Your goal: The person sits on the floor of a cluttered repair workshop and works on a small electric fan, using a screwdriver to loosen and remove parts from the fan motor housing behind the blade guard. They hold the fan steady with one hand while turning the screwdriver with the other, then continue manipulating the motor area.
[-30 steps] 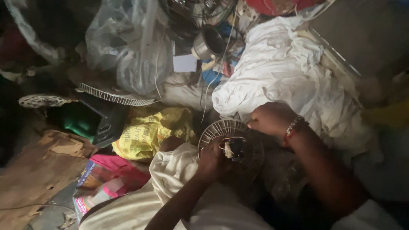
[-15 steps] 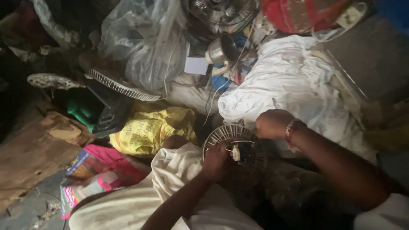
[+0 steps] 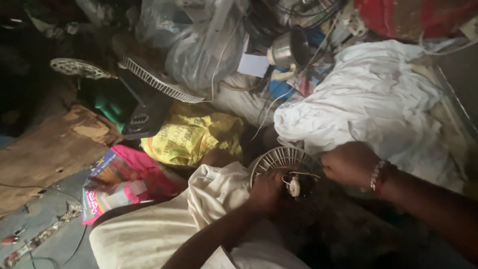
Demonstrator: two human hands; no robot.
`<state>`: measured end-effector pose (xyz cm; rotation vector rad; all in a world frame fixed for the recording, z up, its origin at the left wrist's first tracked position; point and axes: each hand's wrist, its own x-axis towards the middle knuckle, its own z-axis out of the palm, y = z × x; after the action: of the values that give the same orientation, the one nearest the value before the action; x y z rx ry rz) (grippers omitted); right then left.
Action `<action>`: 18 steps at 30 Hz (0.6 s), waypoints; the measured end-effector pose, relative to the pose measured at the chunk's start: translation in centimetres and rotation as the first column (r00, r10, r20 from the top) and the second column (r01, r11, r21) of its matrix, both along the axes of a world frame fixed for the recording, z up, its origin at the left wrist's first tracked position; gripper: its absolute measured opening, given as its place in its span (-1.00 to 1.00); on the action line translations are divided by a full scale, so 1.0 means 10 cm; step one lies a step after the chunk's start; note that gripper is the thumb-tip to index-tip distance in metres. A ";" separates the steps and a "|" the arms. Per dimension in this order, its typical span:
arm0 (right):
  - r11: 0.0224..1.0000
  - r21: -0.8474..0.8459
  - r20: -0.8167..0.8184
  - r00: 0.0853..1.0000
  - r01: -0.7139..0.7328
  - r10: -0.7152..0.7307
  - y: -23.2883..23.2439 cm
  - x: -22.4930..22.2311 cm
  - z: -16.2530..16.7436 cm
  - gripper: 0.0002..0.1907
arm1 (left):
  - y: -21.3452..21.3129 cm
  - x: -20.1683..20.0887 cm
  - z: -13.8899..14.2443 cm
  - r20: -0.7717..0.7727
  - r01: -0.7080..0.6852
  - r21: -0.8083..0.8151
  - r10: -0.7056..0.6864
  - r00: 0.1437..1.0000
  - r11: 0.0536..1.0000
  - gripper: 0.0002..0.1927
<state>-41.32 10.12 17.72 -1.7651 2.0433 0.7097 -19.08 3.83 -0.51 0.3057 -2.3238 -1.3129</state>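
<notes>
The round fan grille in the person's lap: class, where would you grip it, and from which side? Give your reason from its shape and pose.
Probably the outer rim of the grille, taken from its two opposite sides, much as the left hand and right hand sit now. The ring looks like the sturdiest part; the ribs look thin, and a small part with a wire sits at the hub, so avoid the centre.

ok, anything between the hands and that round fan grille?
Nothing visible. The left hand already rests on the round white slatted fan grille, and the right hand is at its right edge. Exact grip is too dim to tell.
</notes>
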 end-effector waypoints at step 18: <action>0.791 -0.026 0.153 0.779 -0.611 0.608 -0.05 -0.16 0.03 -0.92 | -0.06 0.04 0.11 -0.019 -0.006 0.016 0.007 1.000 1.000 -0.15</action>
<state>-42.97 9.57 18.03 -2.4095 1.3299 0.7300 -18.69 3.26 0.55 0.3046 -2.2960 -1.3261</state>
